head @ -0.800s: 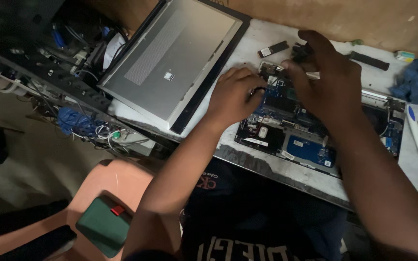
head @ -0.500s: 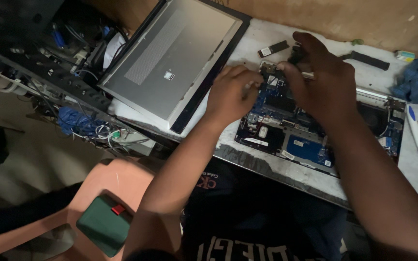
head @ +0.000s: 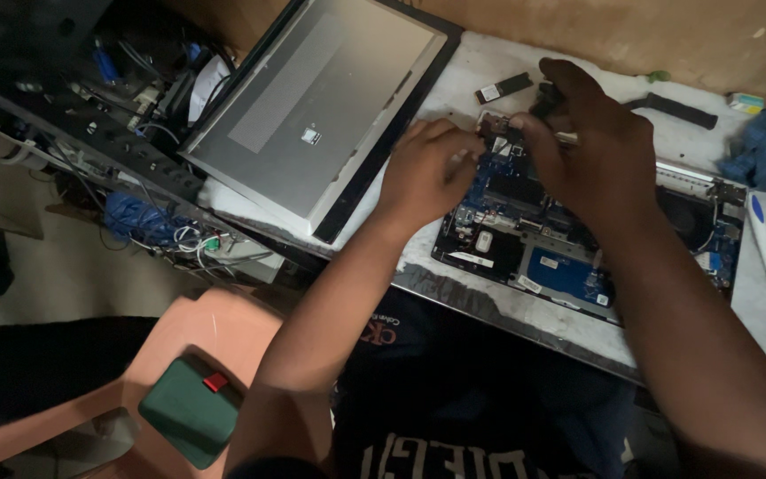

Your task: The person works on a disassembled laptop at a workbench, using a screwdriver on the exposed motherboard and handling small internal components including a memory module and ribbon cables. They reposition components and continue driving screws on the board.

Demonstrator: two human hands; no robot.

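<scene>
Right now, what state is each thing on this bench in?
Laptop base: opened, circuit board exposed.
Laptop lid panel: detached, lying flat beside the base.
Left hand: fingertips on the board's top left corner.
Right hand: resting over the board, fingers at that corner.
Pen: lying flat.

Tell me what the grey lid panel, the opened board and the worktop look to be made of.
Grey lid panel: smooth matte metal or painted plastic, with an even dull sheen; I cannot tell which. Opened board: blue circuit laminate carrying dark chips and silvery metal parts. Worktop: pale, scuffed, perhaps stone or laminate. Both hands, left hand and right hand, rest on the board.
</scene>
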